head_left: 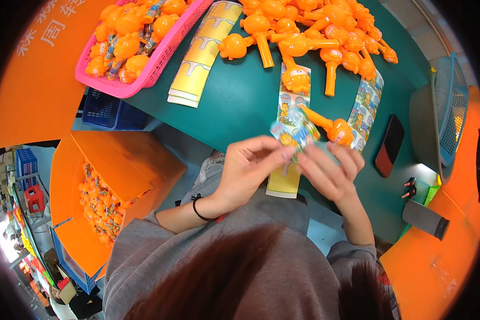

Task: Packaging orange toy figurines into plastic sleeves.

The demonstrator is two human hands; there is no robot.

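Observation:
My left hand [249, 165] is closed, its thumb and forefinger pinching a small, colourful printed sticker [289, 136], blurred by motion. Close against the sticker's right side, my right hand [332, 169] has bent, partly smeared fingers; whether they grip it cannot be told. Just beyond those fingers lies an orange plastic toy [340, 131] with a cat-like head and a stick handle. Under and beyond the sticker runs a printed strip [286, 109] of similar pictures, with another orange toy [295, 80] resting across its far part. A yellow sheet end [284, 181] hangs at the table's near edge.
Many orange toys [325, 24] are heaped on the green table [218, 120]. At left stand a pink basket [124, 92] of toys, folded yellow sheets [194, 69] and an orange carton [128, 160]. A second printed strip [365, 109], phone [390, 145] and grey box [424, 218] sit right.

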